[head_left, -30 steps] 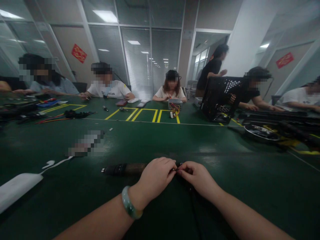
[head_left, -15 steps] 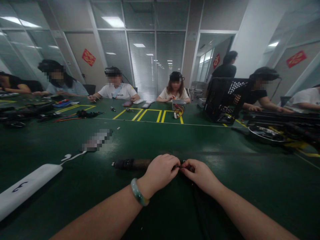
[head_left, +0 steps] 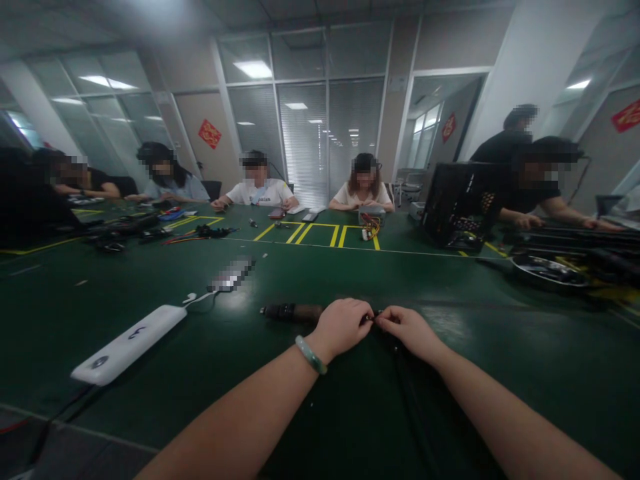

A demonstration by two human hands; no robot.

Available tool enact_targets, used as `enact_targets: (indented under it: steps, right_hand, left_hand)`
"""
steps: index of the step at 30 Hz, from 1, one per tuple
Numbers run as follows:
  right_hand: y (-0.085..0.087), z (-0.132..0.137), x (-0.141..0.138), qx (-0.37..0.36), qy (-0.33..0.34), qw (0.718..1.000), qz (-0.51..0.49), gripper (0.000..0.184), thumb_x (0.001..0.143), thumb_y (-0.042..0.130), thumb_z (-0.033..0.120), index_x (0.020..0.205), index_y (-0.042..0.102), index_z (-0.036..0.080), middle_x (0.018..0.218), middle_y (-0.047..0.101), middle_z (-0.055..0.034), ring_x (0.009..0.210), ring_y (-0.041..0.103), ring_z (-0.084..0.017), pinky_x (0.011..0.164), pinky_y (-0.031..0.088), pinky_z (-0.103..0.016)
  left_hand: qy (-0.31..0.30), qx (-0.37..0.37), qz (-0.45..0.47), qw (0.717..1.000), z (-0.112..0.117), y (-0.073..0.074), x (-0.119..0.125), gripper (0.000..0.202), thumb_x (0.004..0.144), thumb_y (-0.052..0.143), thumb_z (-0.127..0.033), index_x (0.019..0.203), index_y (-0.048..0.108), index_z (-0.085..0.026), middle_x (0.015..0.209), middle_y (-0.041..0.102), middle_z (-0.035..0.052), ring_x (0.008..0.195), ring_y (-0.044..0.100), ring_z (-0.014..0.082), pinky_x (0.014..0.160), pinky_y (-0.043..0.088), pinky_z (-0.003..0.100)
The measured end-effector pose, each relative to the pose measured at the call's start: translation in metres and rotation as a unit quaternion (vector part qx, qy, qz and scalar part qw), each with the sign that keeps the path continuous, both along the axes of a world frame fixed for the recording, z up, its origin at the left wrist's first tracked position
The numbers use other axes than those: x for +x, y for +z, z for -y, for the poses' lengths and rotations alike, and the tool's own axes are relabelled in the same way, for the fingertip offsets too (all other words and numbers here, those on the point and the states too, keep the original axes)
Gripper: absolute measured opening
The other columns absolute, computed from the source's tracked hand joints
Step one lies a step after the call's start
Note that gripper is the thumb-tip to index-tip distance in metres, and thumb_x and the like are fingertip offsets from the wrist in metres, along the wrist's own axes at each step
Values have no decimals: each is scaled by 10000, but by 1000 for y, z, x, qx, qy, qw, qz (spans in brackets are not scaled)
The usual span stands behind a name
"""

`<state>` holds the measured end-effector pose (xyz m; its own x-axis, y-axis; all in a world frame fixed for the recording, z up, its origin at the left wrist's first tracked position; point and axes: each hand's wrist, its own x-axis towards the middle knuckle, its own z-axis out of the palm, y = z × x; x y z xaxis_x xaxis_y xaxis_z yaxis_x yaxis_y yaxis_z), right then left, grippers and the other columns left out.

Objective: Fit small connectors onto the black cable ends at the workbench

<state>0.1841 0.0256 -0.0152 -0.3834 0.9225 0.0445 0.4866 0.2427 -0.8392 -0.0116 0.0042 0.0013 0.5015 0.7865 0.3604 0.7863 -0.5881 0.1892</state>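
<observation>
On the green table [head_left: 310, 267] lies a dark electric screwdriver [head_left: 305, 313] with a brownish body, its tip pointing left. My left hand [head_left: 347, 325], with a green bangle [head_left: 311, 355] on its wrist, is closed over the screwdriver's rear end. Just right of it, my right hand [head_left: 407, 331] pinches something small and dark, too small to name. The fingertips of both hands nearly meet there. A dark cable [head_left: 407, 380] runs from beneath the hands toward me.
A white power strip [head_left: 130, 343] with a white cable lies at left, beside a blurred-out phone-like object [head_left: 233, 274]. Co-workers sit across the table. A black computer case [head_left: 453, 207] and a round metal bowl [head_left: 550, 273] stand at right, cables [head_left: 200, 233] at far left.
My view has turned left and tilted up, so everything appears farther right. Both hands keep their hold by the screwdriver's rear, with only slight finger movement.
</observation>
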Motion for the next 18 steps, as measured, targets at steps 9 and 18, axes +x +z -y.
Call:
enact_targets:
  steps: [9,18]
  right_hand:
    - [6,-5,-3,-45,-15,998,30,252,756,626,409,725,634,159,667,629,1,588,540,-121,558,395,-229]
    - [13,-12,-2,-86,-2,996,34,245,709,669,396,690,651,152,628,633,0,552,533,-113,530,405,-220]
  left_hand:
    - [13,-35,-6,999,-3,2,-2,156,848,562,-291,976,594,-206,928,645,24,881,604,189,806,458,312]
    - [46,-64,1,997,-3,6,3,154,851,556,-306,945,641,-219,925,665,21,869,620,183,795,466,309]
